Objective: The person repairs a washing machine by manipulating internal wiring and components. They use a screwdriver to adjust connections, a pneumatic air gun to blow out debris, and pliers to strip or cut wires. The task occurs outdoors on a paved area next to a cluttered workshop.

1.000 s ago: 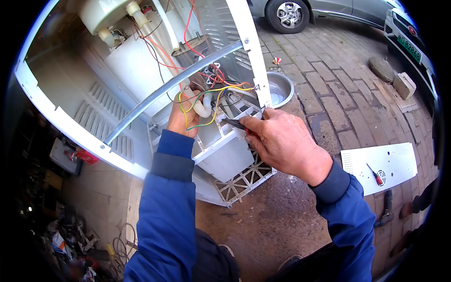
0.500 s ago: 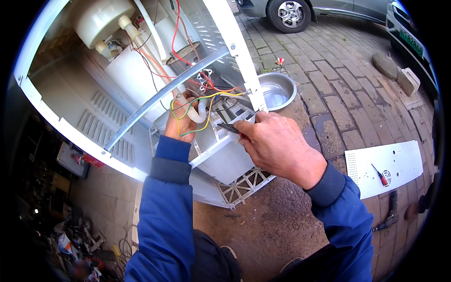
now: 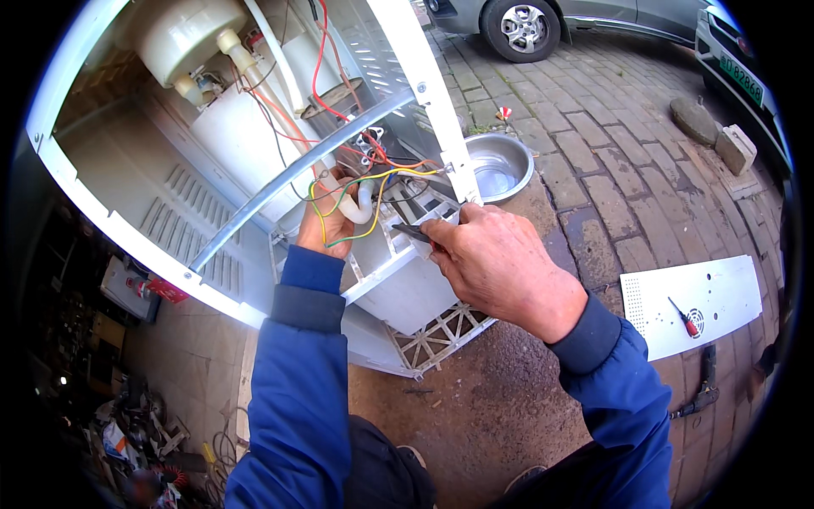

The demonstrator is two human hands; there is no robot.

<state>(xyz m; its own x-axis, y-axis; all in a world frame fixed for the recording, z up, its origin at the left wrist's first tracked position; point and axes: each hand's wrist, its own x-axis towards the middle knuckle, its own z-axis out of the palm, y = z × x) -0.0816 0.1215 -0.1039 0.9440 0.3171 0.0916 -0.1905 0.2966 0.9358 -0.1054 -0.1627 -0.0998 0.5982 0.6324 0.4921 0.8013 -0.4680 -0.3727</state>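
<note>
My left hand (image 3: 326, 224) reaches into an open white appliance cabinet (image 3: 441, 110). Its fingers curl round a bent, translucent white hose (image 3: 359, 209) and are partly hidden behind it. Loose yellow-green wires (image 3: 323, 222) loop across that hand. To the right, my right hand (image 3: 504, 263) is closed on a dark, flat-tipped tool (image 3: 410, 231); most of the tool is inside the grip, so its kind is unclear. The tool's tip points left, over a white slatted frame near the hose.
A metal bar (image 3: 297, 176) crosses the cabinet opening in front of a white tank (image 3: 242, 140). Beside the cabinet stands a steel basin (image 3: 527, 170). A perforated white panel (image 3: 729, 297) carries a red-handled screwdriver (image 3: 694, 327); a dark power drill (image 3: 705, 392) lies nearby. Cars are parked beyond.
Both hands stay nearly still, the left at the hose and the right with the dark tool. A blurred dark shape at the far right edge has shifted slightly.
</note>
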